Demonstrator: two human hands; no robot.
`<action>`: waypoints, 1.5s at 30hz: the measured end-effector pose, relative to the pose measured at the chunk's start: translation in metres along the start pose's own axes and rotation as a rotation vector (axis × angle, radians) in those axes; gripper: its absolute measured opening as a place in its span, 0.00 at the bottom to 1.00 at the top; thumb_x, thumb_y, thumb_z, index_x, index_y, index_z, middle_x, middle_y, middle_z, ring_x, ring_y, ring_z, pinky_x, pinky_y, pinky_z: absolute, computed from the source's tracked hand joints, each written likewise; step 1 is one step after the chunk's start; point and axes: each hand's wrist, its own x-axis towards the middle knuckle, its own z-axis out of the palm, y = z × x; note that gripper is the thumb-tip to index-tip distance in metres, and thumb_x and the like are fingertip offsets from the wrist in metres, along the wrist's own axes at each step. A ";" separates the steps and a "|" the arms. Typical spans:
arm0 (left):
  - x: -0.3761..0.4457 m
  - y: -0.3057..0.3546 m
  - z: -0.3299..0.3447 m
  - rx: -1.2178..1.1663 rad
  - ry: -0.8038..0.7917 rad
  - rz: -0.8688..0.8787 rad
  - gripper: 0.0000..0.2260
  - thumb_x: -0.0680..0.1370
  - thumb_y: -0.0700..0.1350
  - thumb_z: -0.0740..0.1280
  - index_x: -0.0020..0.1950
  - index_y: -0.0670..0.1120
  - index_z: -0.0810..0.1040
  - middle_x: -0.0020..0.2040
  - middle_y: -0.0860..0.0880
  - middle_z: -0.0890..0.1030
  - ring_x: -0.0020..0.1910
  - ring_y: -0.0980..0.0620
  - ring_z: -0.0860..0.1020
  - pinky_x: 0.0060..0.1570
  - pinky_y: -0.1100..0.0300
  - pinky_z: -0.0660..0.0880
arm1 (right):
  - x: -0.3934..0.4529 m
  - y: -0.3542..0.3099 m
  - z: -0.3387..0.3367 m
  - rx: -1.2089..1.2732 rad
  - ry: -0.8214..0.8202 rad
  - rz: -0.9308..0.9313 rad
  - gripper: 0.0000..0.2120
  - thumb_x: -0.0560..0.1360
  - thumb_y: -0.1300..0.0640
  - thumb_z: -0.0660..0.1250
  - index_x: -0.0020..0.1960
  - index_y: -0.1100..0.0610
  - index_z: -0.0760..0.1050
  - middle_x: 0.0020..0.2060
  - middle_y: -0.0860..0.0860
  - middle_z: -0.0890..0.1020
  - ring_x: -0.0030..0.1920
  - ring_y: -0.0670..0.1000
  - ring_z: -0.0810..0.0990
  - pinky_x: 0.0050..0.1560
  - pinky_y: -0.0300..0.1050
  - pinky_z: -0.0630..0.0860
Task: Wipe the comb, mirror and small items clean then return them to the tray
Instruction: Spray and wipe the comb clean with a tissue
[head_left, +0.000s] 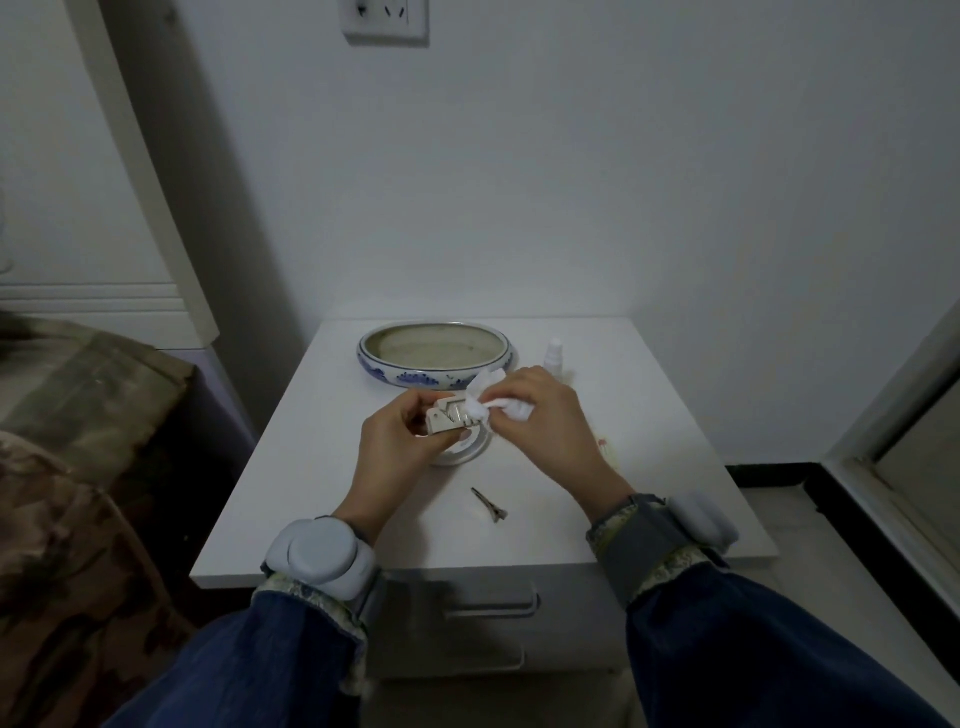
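Note:
My left hand (397, 439) grips a small cream-coloured item (448, 418) above the white bedside table. My right hand (540, 415) pinches a crumpled white tissue (485, 400) and presses it against that item's right end. Under both hands a round white-rimmed mirror (467, 449) lies flat on the table, partly hidden. A thin metal hair clip (490, 504) lies on the table nearer to me. The blue-and-white ceramic dish (387, 371) that serves as the tray stands behind the hands with nothing visible inside. No comb is in view.
A small white bottle (555, 356) stands right of the dish. The table top (649, 488) ends at a front edge over a drawer (491, 605). A bed with a patterned cover (78, 467) is on the left, and a door frame (893, 415) on the right.

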 end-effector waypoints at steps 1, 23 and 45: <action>0.000 0.000 -0.001 -0.005 0.000 0.001 0.15 0.67 0.37 0.76 0.47 0.53 0.79 0.45 0.55 0.83 0.44 0.59 0.80 0.46 0.69 0.76 | 0.000 0.002 -0.002 -0.004 0.033 0.028 0.05 0.66 0.67 0.71 0.41 0.61 0.82 0.39 0.54 0.82 0.44 0.48 0.76 0.47 0.30 0.68; 0.000 -0.001 -0.001 0.021 -0.012 -0.003 0.14 0.67 0.38 0.76 0.46 0.53 0.79 0.44 0.54 0.83 0.43 0.59 0.81 0.46 0.68 0.76 | -0.001 -0.005 -0.001 0.007 -0.040 0.011 0.09 0.65 0.56 0.68 0.41 0.60 0.82 0.38 0.51 0.81 0.43 0.42 0.72 0.47 0.26 0.66; -0.001 0.001 0.000 -0.029 -0.026 0.004 0.15 0.67 0.35 0.75 0.46 0.53 0.78 0.44 0.56 0.82 0.41 0.64 0.79 0.43 0.73 0.73 | 0.000 -0.006 -0.001 0.019 -0.089 0.024 0.07 0.66 0.66 0.71 0.43 0.59 0.82 0.40 0.53 0.82 0.44 0.47 0.72 0.47 0.30 0.66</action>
